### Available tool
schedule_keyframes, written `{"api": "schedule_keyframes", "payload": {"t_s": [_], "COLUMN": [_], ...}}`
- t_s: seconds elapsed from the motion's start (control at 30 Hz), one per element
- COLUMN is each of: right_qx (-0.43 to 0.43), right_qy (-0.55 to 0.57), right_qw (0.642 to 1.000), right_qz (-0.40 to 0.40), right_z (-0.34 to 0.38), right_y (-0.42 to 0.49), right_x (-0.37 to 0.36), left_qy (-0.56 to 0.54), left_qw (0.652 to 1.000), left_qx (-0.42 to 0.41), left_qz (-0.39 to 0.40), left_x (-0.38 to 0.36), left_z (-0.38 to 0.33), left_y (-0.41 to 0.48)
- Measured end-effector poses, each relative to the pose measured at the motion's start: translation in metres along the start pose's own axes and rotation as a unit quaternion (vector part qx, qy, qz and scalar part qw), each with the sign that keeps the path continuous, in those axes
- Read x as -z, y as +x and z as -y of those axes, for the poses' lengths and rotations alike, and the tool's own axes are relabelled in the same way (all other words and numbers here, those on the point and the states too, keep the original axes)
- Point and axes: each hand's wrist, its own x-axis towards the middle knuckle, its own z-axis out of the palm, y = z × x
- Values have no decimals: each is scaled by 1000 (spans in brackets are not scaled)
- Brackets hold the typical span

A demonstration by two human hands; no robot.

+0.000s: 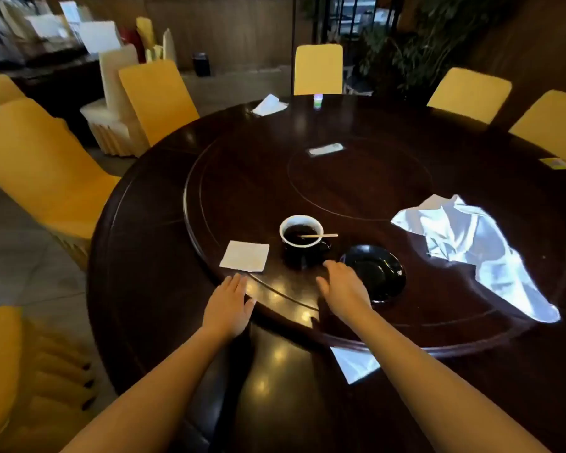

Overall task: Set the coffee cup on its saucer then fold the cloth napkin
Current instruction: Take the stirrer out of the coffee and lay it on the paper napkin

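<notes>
A black coffee cup (303, 243) with a white inside stands on the turntable, filled with dark coffee, a wooden stirrer (319, 236) lying across its rim. To its right lies the empty black saucer (378, 273). A crumpled white cloth napkin (471, 243) is spread further right. My right hand (342, 289) hovers with relaxed fingers between cup and saucer, its fingertips near the cup's base, holding nothing. My left hand (229, 305) rests flat at the turntable's edge, below a small square paper napkin (245, 256).
The dark round table (151, 322) carries a raised turntable (242, 178). A white paper (355, 364) lies near the front edge, another napkin (270, 105) and a small bottle (318, 101) at the far side. Yellow-covered chairs (36, 171) ring the table.
</notes>
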Motion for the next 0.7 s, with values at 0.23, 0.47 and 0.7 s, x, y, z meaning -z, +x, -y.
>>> {"api": "schedule_keyframes", "payload": {"t_s": [0.23,0.47,0.7], "right_qx": [-109,-120,-58], "right_qy": [37,46,-97], "right_qw": [988,985,987], "right_qz": [-106,-112,-117], "right_z": [4,3,5], "right_y": [65,93,93], "right_x": [-4,-11,-15], "left_qy": [82,75,56], "left_qw": [983,974,973], "left_qx": [-165,-213,-223], "left_qz": [-24,-28,-31], "left_x": [-49,-65,-72], "left_z": [32,50,51], "left_y": [35,39,41]}}
